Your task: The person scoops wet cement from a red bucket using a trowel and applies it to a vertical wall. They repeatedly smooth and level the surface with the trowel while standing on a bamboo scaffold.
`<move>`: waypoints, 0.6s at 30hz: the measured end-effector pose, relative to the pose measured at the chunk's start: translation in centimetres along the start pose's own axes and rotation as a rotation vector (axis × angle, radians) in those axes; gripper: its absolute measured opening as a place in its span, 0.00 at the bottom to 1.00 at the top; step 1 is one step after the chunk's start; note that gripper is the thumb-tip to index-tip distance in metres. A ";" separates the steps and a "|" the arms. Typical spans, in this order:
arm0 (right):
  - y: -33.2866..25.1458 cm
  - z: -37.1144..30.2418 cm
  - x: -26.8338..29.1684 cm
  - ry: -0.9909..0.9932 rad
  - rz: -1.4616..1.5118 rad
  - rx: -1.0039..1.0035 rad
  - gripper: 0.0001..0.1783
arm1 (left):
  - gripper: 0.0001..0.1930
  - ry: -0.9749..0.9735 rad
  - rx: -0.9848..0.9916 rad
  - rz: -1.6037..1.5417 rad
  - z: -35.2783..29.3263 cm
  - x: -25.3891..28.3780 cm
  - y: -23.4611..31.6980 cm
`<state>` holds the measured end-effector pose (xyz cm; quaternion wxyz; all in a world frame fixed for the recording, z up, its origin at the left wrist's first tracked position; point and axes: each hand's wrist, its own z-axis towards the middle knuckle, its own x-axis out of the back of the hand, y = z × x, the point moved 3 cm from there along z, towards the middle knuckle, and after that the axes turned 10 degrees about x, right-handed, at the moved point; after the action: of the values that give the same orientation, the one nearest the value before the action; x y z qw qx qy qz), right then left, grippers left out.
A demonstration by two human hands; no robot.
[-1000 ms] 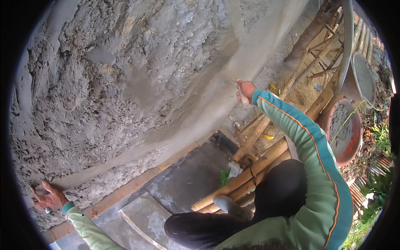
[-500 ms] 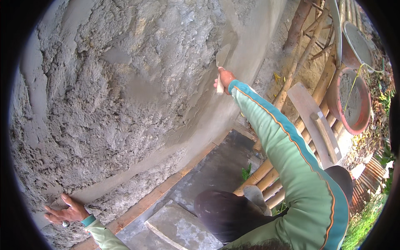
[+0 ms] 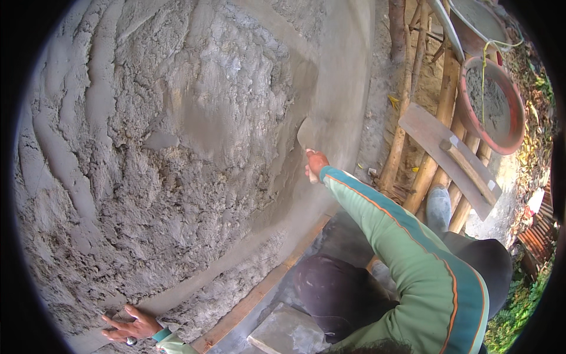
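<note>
A rough grey mortar wall point(image 3: 177, 218) fills the left and middle, with a smoother band point(image 3: 339, 76) down its right side. My right hand point(image 3: 317, 164) is closed around the handle of a small trowel point(image 3: 305, 133). The trowel's rounded metal blade points away from me and lies against the mortar at the inner edge of the smooth band. At the lower left, my left hand point(image 3: 134, 325) rests with spread fingers on the lower strip of the wall. It holds nothing and wears a ring.
Bamboo poles point(image 3: 429, 171) run along the right. A long plastering float point(image 3: 421, 127) with a wooden handle lies across them. Beside it stands a reddish bucket point(image 3: 519, 121) of grey mortar. A wooden strip point(image 3: 259, 295) borders the wall's base, near a grey slab point(image 3: 289, 330).
The view has turned, so the wall sits lower and the bucket and float higher. My right hand still holds the trowel at the smooth band. A grey boot now shows on the poles.
</note>
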<state>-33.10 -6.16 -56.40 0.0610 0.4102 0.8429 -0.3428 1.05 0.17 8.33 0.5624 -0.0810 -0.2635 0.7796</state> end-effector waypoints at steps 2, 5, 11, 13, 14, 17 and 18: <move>-2.1 2.0 1.5 0.024 -0.041 0.112 0.27 | 0.42 0.001 -0.006 0.017 0.6 0.9 -0.2; -9.6 4.5 3.5 0.061 0.018 0.365 0.26 | 0.43 -0.019 0.010 0.010 -0.2 -0.2 -0.4; -15.0 7.9 3.1 0.148 0.058 0.309 0.20 | 0.44 -0.030 0.014 0.044 0.3 0.5 0.0; -14.4 9.1 3.2 0.149 0.036 0.339 0.19 | 0.44 -0.037 0.019 0.029 0.2 -0.1 0.0; -14.0 9.4 2.5 0.122 0.063 0.340 0.19 | 0.44 -0.036 0.024 0.034 0.1 0.0 -0.1; -12.7 10.2 0.6 0.080 0.116 0.345 0.18 | 0.43 -0.028 0.020 0.043 -0.2 0.2 -0.2; -12.4 10.4 0.2 0.091 0.113 0.353 0.18 | 0.43 -0.022 0.009 0.040 -0.2 0.1 0.0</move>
<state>-44.13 -17.88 -57.78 -0.0309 0.4764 0.7471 -0.4625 1.12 0.37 8.18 0.5443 -0.0753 -0.2645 0.7926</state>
